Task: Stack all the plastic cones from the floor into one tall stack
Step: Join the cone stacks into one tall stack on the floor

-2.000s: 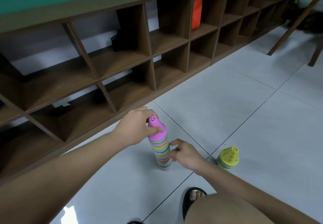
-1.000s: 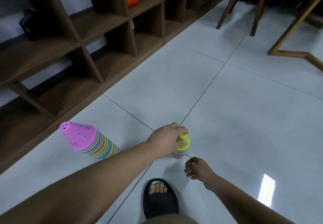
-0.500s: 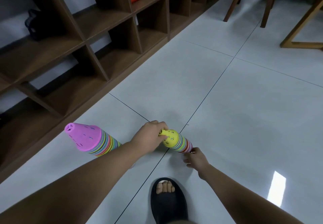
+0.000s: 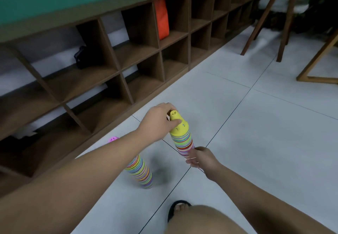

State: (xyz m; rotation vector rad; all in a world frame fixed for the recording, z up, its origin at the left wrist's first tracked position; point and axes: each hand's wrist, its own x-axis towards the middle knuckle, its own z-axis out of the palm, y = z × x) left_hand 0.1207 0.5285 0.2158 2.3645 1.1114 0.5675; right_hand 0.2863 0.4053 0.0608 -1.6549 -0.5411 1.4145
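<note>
A short stack of striped cones with a yellow cone on top [image 4: 180, 133] is held off the floor, nearly upright. My left hand [image 4: 158, 119] grips its yellow tip. My right hand [image 4: 200, 158] holds the stack's lower end. The taller striped stack [image 4: 140, 169] stands on the white tiled floor [image 4: 256, 142] below and to the left; its pink top [image 4: 113, 139] shows just past my left forearm, which hides the stack's upper part.
A brown wooden cubby shelf [image 4: 142, 65] runs along the wall at left, with an orange item [image 4: 161, 19] and a dark bag [image 4: 83, 58] in it. Wooden furniture legs [image 4: 270, 19] stand at the far right. My sandalled foot [image 4: 178, 209] is at the bottom.
The yellow-topped stack has been lifted off the floor and turned from tilted to nearly upright in both hands. It now sits closer to the pink-topped stack, which has not moved.
</note>
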